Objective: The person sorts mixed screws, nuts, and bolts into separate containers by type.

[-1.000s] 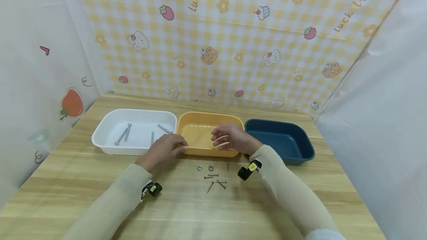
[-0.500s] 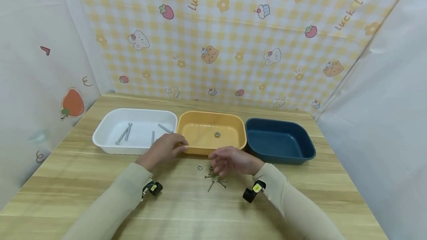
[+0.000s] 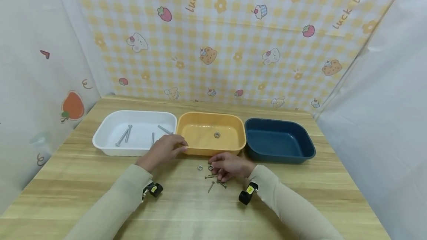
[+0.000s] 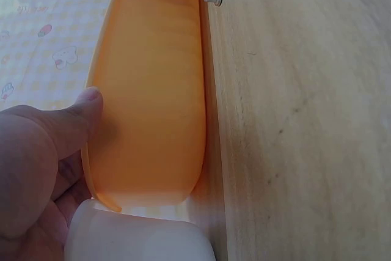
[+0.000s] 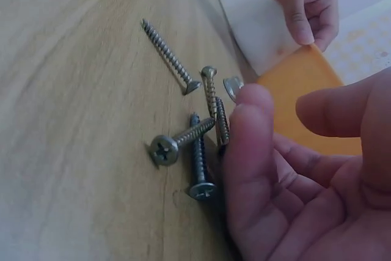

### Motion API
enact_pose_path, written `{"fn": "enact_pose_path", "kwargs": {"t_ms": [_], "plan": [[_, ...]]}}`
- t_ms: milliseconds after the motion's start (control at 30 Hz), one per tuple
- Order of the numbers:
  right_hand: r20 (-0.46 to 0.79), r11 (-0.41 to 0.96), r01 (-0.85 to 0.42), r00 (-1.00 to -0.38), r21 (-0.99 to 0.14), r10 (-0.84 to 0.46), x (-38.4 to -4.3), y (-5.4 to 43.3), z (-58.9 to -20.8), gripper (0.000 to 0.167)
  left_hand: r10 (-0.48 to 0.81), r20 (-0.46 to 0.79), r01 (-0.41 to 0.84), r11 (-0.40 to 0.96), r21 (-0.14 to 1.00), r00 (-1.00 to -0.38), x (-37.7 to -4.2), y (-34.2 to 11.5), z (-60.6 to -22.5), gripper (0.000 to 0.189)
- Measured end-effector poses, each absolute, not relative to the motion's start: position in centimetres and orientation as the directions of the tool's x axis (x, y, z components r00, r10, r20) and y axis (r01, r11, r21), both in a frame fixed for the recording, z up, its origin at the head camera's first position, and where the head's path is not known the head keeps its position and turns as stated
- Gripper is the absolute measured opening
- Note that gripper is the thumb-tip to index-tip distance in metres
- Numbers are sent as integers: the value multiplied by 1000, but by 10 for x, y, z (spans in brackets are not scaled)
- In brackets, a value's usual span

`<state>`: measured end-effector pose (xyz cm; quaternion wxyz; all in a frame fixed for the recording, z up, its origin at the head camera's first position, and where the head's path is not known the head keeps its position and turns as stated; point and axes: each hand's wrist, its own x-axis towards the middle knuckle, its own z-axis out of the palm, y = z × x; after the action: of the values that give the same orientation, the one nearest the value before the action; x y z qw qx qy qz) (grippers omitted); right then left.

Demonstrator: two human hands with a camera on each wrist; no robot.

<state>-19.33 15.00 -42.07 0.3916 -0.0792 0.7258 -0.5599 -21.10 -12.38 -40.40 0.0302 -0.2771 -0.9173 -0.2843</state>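
My left hand (image 3: 164,149) pinches the near left rim of the yellow tray (image 3: 200,151), thumb on the outer wall. Inside that tray lies one hex nut (image 3: 217,135). Just in front of it, my right hand (image 3: 231,165) hovers low over the table, its fingers bent loosely beside a second nut (image 3: 211,167). In the right wrist view thumb and forefinger stand apart with nothing seen between them. Another nut (image 3: 200,167) lies to the left. Several cross-head screws (image 5: 165,53) lie by the right fingertips, some partly covered by the hand.
A white tray (image 3: 110,152) holding several long bolts (image 3: 122,137) stands at left, against the yellow one. To the right is a dark blue tray (image 3: 283,158). Patterned cloth (image 3: 233,47) hangs behind the wooden table (image 3: 186,210).
My right hand has moved from over the yellow tray down to the nuts and screws in front. A nut now shows in the tray. My left hand keeps its hold on the rim.
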Motion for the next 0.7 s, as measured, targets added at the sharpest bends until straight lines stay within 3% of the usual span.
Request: {"fn": "enact_pose_path", "kwargs": {"t_ms": [333,700], "plan": [[-545,431,345,-640,-834,-541,-200,143,-422,29,496,226,537,679,501,-838,-209,-123,-403,5],[-536,445,323,-658,-835,-529,-200,141,-426,19,495,236,541,677,498,-836,-209,-123,-403,5]]}}
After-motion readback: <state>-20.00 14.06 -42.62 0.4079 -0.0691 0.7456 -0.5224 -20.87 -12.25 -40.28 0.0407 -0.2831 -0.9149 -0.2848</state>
